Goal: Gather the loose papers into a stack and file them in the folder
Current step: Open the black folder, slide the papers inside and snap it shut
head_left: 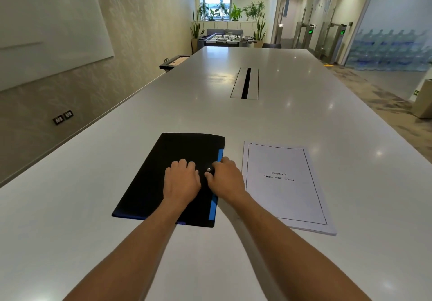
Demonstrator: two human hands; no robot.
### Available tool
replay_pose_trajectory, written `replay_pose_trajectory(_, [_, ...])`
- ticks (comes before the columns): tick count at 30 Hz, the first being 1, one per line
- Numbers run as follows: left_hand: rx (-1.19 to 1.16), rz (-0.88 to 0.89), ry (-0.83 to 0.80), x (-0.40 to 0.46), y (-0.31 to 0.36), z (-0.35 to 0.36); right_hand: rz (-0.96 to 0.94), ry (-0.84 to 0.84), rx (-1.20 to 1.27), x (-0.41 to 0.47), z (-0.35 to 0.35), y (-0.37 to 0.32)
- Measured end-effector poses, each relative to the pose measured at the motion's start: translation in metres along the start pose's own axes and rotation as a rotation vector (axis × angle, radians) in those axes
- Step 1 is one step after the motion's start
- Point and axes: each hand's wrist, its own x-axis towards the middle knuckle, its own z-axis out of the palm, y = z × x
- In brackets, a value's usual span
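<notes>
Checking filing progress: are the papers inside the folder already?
No, the paper stack lies on the table beside the closed folder.

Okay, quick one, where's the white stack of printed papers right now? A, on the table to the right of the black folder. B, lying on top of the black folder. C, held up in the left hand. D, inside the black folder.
A: the white stack of printed papers lies flat on the pale grey table, right of the closed black folder; both hands rest on the folder.
</notes>
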Motion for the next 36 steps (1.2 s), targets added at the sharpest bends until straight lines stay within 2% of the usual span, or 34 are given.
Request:
replay_pose_trajectory(2, [-0.099,-0.010,0.010,0.000,-0.005,0.008,0.017,0.022,-0.051,0.003,0.004,-0.004])
replay_pose_trajectory(5, [-0.257,-0.033,-0.087,0.005,-0.009,0.013,0.008,0.049,-0.134,0.005,0.007,-0.007])
replay_pose_trajectory(10, [-0.315,-0.024,-0.143,0.007,-0.011,0.014,-0.019,0.064,-0.183,0.013,0.007,-0.008])
replay_pose_trajectory(16, [-0.377,-0.023,-0.177,0.006,-0.011,0.011,-0.142,0.046,-0.260,0.015,0.008,-0.008])
replay_pose_trajectory(21, [-0.337,-0.026,-0.229,0.005,-0.008,0.009,0.100,0.075,-0.013,0.025,-0.010,0.006])
replay_pose_trajectory(26, [-0.283,0.026,-0.286,0.006,-0.004,0.010,0.311,-0.013,0.219,0.027,-0.016,0.017])
replay_pose_trajectory(32, [-0.265,0.091,-0.357,0.005,-0.003,0.005,0.470,-0.080,0.427,0.027,-0.028,0.018])
replay_pose_trajectory(36, [-0.358,0.131,-0.383,0.013,0.010,-0.014,0.526,-0.101,0.475,0.027,-0.033,0.019])
